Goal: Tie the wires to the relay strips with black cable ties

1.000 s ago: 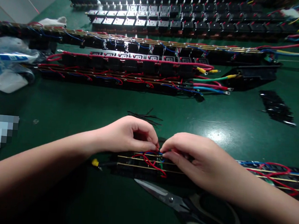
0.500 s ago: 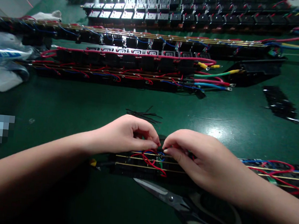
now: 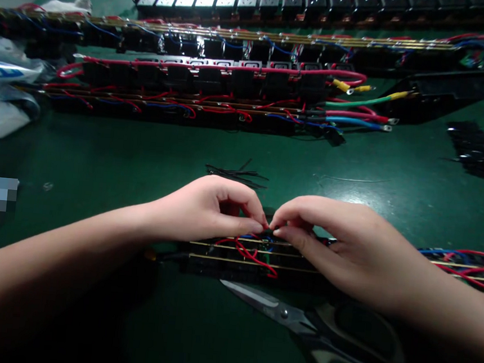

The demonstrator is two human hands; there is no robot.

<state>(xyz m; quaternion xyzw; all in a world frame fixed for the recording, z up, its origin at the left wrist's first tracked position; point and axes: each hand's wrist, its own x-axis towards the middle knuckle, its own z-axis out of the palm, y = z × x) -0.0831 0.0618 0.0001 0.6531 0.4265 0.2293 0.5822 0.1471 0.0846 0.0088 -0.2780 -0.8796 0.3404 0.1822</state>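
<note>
My left hand (image 3: 218, 210) is closed in a pinch, thumb against fingertips, above a long black socket strip (image 3: 213, 267) with brass rails. Opposite it, my right hand (image 3: 339, 235) pinches too, its fingertips almost meeting the left ones. What lies between the fingertips is too small to make out. Red wires (image 3: 252, 256) loop over the strip just below the fingers. Behind the left hand lies a small bunch of black cable ties (image 3: 238, 174). Scissors (image 3: 283, 314) rest on the green table in front of the strip, blades pointing left.
Several wired socket strips (image 3: 180, 111) lie across the back of the table, some with coloured leads ending in lugs. A black packet (image 3: 477, 150) is at the right. Clear plastic bags (image 3: 5, 110) sit at the left, and a thin loose strand (image 3: 356, 180) lies behind the right hand.
The view has tilted down and shifted slightly, so the rear strips appear higher. My fingertips have come a little closer together, still pinched above the strip.
</note>
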